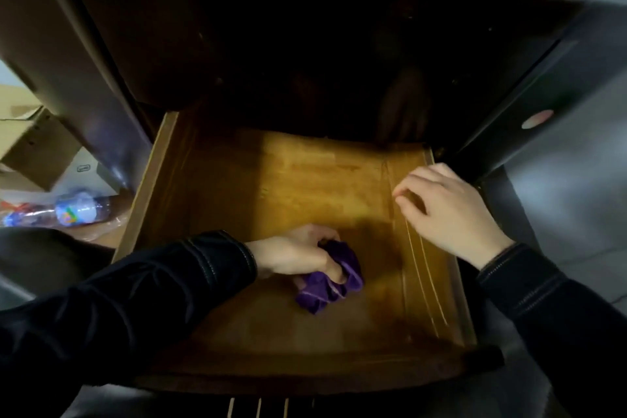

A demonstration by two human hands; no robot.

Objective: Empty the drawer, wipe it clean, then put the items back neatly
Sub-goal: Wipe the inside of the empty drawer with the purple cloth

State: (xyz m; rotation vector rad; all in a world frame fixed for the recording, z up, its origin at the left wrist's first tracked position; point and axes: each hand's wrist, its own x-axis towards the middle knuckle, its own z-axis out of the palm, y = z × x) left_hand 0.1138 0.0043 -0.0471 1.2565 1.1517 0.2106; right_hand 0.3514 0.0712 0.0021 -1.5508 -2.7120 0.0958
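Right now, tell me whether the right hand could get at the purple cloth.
Probably yes. The right hand sits at the drawer's right wall, and only bare drawer floor lies between it and the purple cloth. The left hand grips the cloth's top, leaving its lower folds free.

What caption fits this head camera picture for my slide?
Left hand grips a purple cloth on the drawer floor; right hand sits at its right wall.

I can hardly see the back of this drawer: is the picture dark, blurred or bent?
Head view: light falls on the floor of the drawer, while the cabinet behind lies in deep shadow; the left hand gripping the purple cloth throws a shadow to its right; the right hand looks slightly soft; the wide lens bows straight edges.
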